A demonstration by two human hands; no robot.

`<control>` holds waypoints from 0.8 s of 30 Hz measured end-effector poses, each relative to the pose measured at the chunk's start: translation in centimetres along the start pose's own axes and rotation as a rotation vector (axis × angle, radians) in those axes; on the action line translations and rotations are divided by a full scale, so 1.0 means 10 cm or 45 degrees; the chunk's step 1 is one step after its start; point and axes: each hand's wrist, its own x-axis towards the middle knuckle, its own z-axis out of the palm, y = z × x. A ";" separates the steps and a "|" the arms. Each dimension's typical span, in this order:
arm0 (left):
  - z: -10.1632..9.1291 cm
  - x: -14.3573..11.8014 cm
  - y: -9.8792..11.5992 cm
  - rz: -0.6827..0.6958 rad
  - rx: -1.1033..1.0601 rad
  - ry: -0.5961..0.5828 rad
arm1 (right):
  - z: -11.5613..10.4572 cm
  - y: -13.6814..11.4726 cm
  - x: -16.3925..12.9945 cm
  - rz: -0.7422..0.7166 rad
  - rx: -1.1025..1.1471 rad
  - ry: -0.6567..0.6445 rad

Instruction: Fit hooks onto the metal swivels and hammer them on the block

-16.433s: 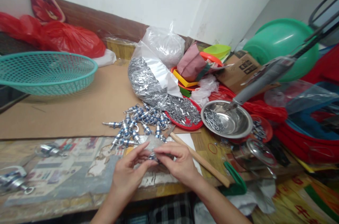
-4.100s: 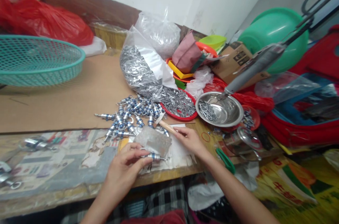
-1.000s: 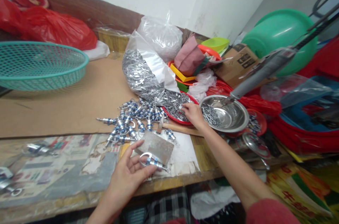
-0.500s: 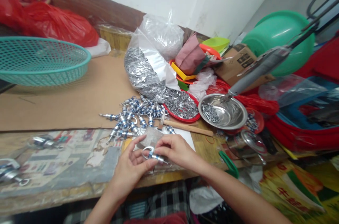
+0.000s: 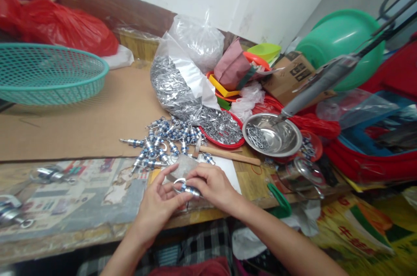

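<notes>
Two hands (image 5: 187, 193), no legible writing.

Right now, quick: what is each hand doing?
Left hand: closed on the small blue-and-silver metal part.
Right hand: fingers pinch the same part from the other side.

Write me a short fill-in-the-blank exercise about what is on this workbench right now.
1. The left hand and right hand hold one small blue and ____ metal fitting.
2. The mesh basket at far left is ____ in colour.
3. The steel bowl holds loose ____.
4. The hammer has a ____ handle.

Missing words: silver; teal; screws; wooden
</notes>
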 end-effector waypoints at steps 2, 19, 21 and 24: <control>0.00 0.00 0.01 -0.010 0.005 -0.015 | 0.00 0.00 -0.01 0.011 0.019 0.015; -0.01 0.03 -0.05 0.013 -0.047 0.010 | 0.16 -0.05 -0.03 -0.017 -0.028 0.199; -0.01 0.03 -0.05 0.015 -0.038 0.012 | 0.15 -0.02 -0.02 -0.051 0.020 0.188; -0.01 0.03 -0.05 0.003 -0.026 0.015 | 0.03 0.13 0.02 -0.058 0.000 0.259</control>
